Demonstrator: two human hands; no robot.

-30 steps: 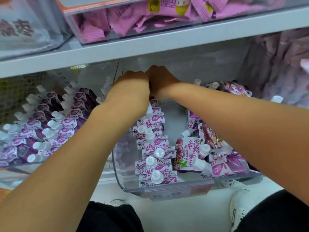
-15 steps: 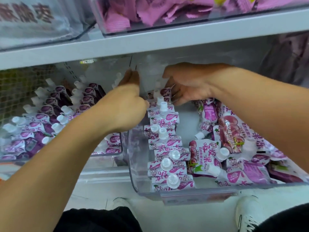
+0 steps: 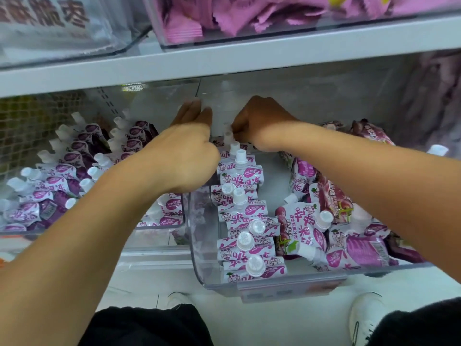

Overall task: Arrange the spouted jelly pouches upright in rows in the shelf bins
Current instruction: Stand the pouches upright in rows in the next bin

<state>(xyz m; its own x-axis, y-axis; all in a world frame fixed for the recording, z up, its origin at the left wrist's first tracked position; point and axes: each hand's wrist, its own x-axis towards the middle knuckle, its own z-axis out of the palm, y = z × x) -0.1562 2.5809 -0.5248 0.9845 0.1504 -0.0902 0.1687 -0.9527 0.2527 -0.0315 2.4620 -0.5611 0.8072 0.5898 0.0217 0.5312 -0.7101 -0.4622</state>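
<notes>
A clear shelf bin (image 3: pixel 274 287) holds a row of upright white-and-purple spouted jelly pouches (image 3: pixel 240 211) along its left side. More pouches lie in a loose pile (image 3: pixel 324 221) on its right side. My left hand (image 3: pixel 189 148) rests against the left side of the row's far end, its fingers stretched toward the back wall. My right hand (image 3: pixel 262 123) is curled over the far end of the row and pinches the top of a pouch (image 3: pixel 228 136) there. The pouch's body is hidden.
A second bin (image 3: pixel 164 227) on the left is filled with rows of purple pouches (image 3: pixel 62 171). The shelf board (image 3: pixel 224 61) above hangs low over my hands and carries bins of pink packets (image 3: pixel 249 18). My shoes (image 3: pixel 364 318) show on the floor below.
My right hand has come back from the loose pile to the far end of the row and closed on a pouch top. My left hand has stayed beside the row.
</notes>
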